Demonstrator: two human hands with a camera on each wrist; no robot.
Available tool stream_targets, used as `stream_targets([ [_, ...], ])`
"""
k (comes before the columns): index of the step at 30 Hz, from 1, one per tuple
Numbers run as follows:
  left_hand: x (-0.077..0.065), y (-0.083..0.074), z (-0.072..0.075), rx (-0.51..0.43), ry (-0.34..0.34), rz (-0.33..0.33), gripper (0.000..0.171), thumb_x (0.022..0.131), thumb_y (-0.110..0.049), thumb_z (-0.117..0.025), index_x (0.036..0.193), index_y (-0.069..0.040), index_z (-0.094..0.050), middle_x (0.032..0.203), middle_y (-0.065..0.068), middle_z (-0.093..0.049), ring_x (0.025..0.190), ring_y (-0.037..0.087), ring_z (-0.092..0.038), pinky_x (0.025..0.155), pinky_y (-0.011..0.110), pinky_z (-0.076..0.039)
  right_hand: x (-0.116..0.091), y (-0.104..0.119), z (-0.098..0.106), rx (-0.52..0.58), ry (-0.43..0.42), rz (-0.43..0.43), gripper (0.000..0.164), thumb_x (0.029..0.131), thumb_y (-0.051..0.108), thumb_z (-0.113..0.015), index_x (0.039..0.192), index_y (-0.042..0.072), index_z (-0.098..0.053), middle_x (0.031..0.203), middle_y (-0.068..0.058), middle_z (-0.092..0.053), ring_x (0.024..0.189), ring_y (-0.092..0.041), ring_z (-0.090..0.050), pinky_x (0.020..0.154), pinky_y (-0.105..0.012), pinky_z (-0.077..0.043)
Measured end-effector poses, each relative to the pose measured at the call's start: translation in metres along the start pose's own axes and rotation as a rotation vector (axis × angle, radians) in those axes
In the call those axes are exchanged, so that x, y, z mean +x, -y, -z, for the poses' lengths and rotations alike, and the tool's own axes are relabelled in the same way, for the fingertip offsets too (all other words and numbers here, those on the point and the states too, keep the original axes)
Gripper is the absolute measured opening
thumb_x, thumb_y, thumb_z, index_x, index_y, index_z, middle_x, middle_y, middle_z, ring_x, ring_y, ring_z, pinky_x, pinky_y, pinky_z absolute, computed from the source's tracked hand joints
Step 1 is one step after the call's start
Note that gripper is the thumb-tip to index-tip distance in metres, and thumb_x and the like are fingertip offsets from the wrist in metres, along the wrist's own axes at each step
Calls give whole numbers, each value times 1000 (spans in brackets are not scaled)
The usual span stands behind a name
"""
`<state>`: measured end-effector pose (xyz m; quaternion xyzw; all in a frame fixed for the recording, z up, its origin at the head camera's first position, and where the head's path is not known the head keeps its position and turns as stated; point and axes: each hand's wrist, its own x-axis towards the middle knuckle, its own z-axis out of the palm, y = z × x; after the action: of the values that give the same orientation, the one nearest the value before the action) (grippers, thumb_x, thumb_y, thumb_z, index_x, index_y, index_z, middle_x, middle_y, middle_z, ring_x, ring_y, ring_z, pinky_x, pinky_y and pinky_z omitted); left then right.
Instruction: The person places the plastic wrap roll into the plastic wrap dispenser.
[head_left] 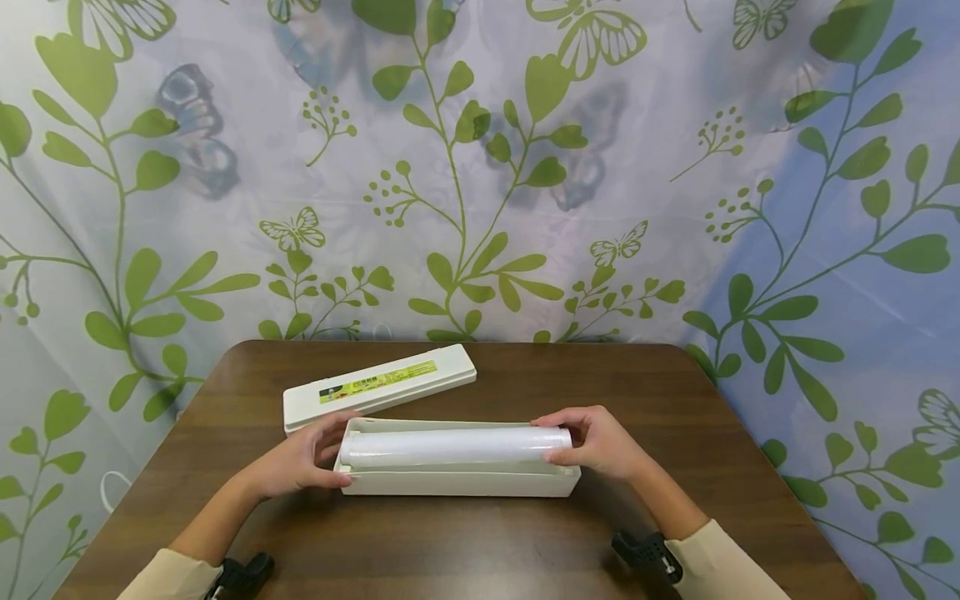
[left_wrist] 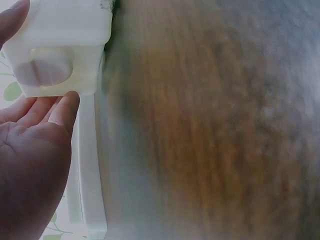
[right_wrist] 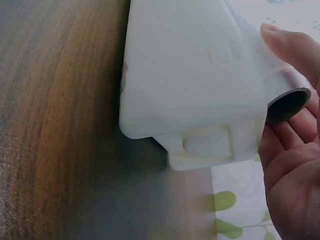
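A long white box (head_left: 461, 484) lies across the table in the head view, its top uncovered. In it sits a shiny roll of cling film (head_left: 450, 446). My left hand (head_left: 300, 460) grips the box's left end, thumb at the front edge and fingers at the back. At the other end, my right hand (head_left: 600, 443) holds the roll between thumb and fingers. The right wrist view shows the roll's hollow end (right_wrist: 290, 105) raised above the box wall. Behind the box, the white lid (head_left: 446, 367) rests at a slant, with a yellow-green label.
The brown wooden table (head_left: 465, 550) stands against a hanging cloth (head_left: 480, 167) with leaf and butterfly prints. A pale cable loop (head_left: 107, 492) shows at the table's left edge. Each wrist wears a black strap.
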<state>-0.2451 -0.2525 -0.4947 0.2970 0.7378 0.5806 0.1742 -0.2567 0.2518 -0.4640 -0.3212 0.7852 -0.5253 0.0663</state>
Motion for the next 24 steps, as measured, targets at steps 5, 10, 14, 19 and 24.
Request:
stream_targets([
  [5, 0, 0, 0, -12, 1, 9, 93, 85, 0, -81, 156, 8, -21, 155, 33, -30, 136, -2, -47, 101, 21, -51, 0, 5, 2, -121, 23, -31, 41, 82, 19, -88, 120, 12, -76, 115, -9, -76, 88, -12, -71, 72, -30, -61],
  [10, -1, 1, 0, -21, 6, 14, 94, 85, 0, -80, 156, 8, -19, 155, 33, -30, 136, -1, -47, 101, 21, -52, 0, 7, 2, -179, 46, -39, 44, 81, 26, -88, 121, 13, -75, 116, -8, -76, 89, -10, -72, 73, -29, -61],
  [14, -1, 1, 0, -22, 3, 11, 94, 85, 0, -80, 156, 8, -19, 156, 32, -30, 137, -1, -47, 101, 21, -51, 1, 7, 2, -183, 52, -25, 43, 82, 26, -88, 120, 13, -75, 117, -7, -76, 91, -9, -72, 75, -29, -61],
  [19, -1, 0, -1, -30, 4, 18, 91, 85, -1, -80, 157, 2, -23, 156, 30, -31, 137, 0, -47, 102, 20, -50, 2, 7, 1, -184, 63, -35, 42, 81, 26, -89, 118, 11, -76, 116, -10, -76, 93, -10, -73, 77, -27, -61],
  [24, -1, -1, -2, -30, -2, 24, 92, 85, -1, -80, 157, 2, -24, 157, 28, -31, 138, 1, -47, 102, 20, -50, 4, 7, 2, -250, 74, -53, 43, 80, 30, -89, 117, 11, -77, 116, -10, -77, 94, -10, -72, 78, -25, -60],
])
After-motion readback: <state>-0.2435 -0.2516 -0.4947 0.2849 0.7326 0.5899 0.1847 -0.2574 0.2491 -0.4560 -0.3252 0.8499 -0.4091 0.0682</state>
